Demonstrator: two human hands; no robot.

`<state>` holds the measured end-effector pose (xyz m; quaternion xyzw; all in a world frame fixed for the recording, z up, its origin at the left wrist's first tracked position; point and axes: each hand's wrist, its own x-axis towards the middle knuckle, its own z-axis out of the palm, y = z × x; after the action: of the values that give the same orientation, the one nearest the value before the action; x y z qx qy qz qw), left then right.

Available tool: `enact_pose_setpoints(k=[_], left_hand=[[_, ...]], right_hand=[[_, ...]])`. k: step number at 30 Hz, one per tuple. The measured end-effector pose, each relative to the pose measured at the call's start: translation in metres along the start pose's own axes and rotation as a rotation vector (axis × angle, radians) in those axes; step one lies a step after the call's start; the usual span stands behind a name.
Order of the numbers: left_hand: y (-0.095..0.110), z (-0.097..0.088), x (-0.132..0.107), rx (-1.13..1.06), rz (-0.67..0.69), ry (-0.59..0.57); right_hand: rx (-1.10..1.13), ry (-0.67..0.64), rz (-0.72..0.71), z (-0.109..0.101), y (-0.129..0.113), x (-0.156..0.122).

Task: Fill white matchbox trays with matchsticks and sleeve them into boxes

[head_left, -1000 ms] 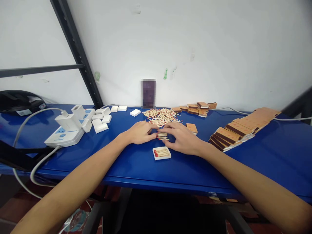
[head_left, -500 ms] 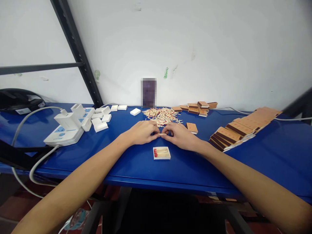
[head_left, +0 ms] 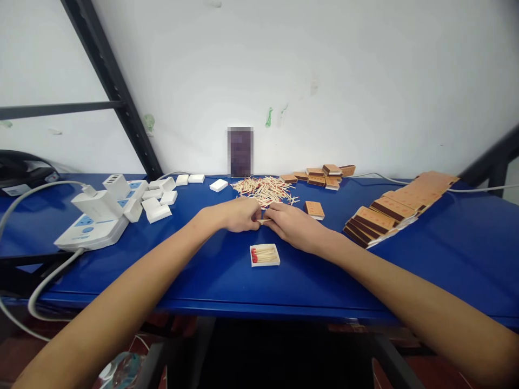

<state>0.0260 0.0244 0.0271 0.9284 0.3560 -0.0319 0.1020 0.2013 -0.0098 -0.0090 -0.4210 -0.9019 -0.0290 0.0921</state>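
Between my fingertips are pale matchsticks [head_left: 264,221], pinched by my left hand [head_left: 243,214] at one end and by my right hand [head_left: 292,224] at the other. Both hands are closed and mostly cover them, so how many there are cannot be made out. Just beyond my hands spreads a loose heap of red-tipped matches [head_left: 265,189]. Nearer to me, a white matchbox tray [head_left: 265,265] lies on the blue table with matches in it, their red heads to the left. Right of my right hand sits an orange matchbox [head_left: 314,209].
White empty trays [head_left: 158,212] and a power strip [head_left: 93,229] with plugs and cables stand at left. Orange matchboxes [head_left: 322,175] are piled by the wall, and a row of flat matchbox sleeves [head_left: 377,216] lies at right. A pixelated dark rectangle [head_left: 240,152] leans on the wall.
The view has shifted slightly to the right. My hands stay together at the matches, with the right fingers now extended further over them. The tray has not visibly moved on the table.
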Motion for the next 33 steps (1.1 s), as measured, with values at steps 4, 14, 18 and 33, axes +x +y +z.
enact_pose_setpoints(k=[4, 14, 18, 33], left_hand=[[0.007, -0.011, 0.010, 0.074, -0.061, -0.112], [0.022, -0.019, 0.011, 0.176, -0.030, -0.135], [0.018, -0.018, 0.008, 0.155, -0.032, -0.127], [0.019, -0.016, 0.007, 0.158, 0.019, -0.121]], right_hand=[[-0.012, -0.012, 0.007, 0.001, 0.001, 0.000], [-0.020, -0.001, -0.070, 0.003, -0.001, -0.001], [-0.007, -0.034, -0.050, -0.002, -0.004, -0.002], [0.099, -0.024, -0.117, 0.001, -0.002, 0.000]])
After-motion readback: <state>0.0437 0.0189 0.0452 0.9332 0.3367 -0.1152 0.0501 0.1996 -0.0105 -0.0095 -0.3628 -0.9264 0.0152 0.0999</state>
